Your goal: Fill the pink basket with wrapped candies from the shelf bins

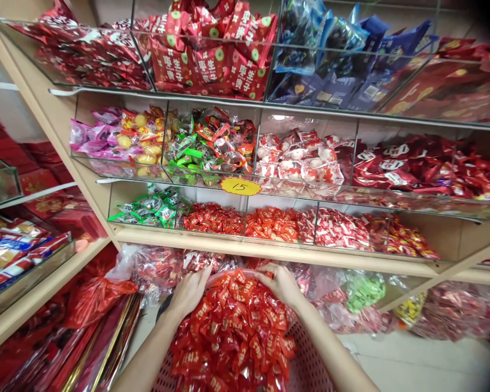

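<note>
A pink perforated plastic basket (310,356) is heaped with red-wrapped candies (239,332). My left hand (191,288) grips its far rim on the left, the fingers curled over the edge. On the right part of the same rim, my right hand (283,283) has its fingers wrapped over too. Both forearms reach along the basket's sides. Past the rim, the lowest shelf holds glass bins of small wrapped sweets, among them orange-red candies (273,223) and dark red candies (216,219). Most of the basket's wall lies hidden beneath the candies and my arms.
Glass-fronted shelves rise ahead, with a yellow price tag (240,186) marked 15. Under the lowest wooden ledge (269,252) lie plastic bags of sweets (159,269) and a green-filled bag (363,291). Red packaging rolls (85,348) lean at the lower left. Tiled floor (408,359) shows at right.
</note>
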A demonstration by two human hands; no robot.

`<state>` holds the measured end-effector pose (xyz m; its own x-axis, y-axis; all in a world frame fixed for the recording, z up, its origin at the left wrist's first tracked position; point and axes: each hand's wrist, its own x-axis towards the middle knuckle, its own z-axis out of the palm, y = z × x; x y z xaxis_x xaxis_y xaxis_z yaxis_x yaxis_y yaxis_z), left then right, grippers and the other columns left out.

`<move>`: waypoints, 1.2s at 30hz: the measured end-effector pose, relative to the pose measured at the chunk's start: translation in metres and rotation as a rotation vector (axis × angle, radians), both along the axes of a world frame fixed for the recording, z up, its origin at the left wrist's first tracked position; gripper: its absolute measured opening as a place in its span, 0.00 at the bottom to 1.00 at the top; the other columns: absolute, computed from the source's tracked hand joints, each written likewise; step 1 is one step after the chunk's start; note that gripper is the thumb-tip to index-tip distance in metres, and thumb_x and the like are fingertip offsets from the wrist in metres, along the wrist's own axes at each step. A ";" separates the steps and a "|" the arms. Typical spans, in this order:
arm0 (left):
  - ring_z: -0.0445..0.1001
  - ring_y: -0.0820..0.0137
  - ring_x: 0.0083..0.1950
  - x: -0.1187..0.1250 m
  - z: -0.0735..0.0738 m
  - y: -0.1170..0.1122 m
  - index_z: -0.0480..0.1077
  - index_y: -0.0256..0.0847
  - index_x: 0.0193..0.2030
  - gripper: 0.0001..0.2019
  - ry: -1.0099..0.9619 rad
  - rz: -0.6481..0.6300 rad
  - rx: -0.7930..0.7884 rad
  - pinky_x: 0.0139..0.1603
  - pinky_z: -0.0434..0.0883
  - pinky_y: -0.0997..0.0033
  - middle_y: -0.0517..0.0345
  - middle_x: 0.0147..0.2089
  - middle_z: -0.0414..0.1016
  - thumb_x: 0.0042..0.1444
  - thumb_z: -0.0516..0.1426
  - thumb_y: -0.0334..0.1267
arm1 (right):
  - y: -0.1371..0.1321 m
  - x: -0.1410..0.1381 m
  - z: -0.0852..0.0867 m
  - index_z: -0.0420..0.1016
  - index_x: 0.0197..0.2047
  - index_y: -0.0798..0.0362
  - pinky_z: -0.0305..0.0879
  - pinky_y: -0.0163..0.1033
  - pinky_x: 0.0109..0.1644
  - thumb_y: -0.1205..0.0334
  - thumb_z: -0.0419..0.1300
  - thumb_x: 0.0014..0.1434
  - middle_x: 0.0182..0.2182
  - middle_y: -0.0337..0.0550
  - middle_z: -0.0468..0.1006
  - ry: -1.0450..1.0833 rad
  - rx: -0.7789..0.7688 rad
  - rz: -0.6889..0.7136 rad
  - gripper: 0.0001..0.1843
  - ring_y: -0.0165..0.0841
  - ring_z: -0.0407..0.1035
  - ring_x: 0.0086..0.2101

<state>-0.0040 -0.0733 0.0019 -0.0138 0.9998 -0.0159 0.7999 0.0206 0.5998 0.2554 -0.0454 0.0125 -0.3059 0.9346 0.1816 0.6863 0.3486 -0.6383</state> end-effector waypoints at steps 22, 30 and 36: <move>0.72 0.65 0.41 0.003 0.004 -0.001 0.72 0.43 0.36 0.27 0.042 0.016 -0.029 0.42 0.62 0.72 0.53 0.36 0.76 0.57 0.36 0.53 | -0.008 -0.001 0.014 0.66 0.40 0.52 0.33 0.27 0.14 0.56 0.52 0.49 0.25 0.36 0.71 0.958 -0.702 -0.056 0.15 0.18 0.44 0.12; 0.72 0.65 0.43 0.001 0.003 0.001 0.72 0.42 0.37 0.28 0.025 0.026 -0.044 0.44 0.62 0.72 0.53 0.37 0.76 0.57 0.36 0.53 | -0.013 -0.015 0.009 0.70 0.27 0.55 0.49 0.30 0.22 0.54 0.57 0.49 0.23 0.35 0.71 0.642 -0.448 0.035 0.11 0.21 0.54 0.18; 0.72 0.65 0.43 0.002 0.003 0.002 0.72 0.43 0.39 0.28 0.003 0.006 -0.032 0.44 0.62 0.72 0.54 0.37 0.76 0.57 0.36 0.53 | -0.009 -0.004 0.012 0.72 0.25 0.55 0.57 0.33 0.35 0.61 0.54 0.48 0.25 0.37 0.72 0.520 -0.348 0.014 0.08 0.29 0.64 0.30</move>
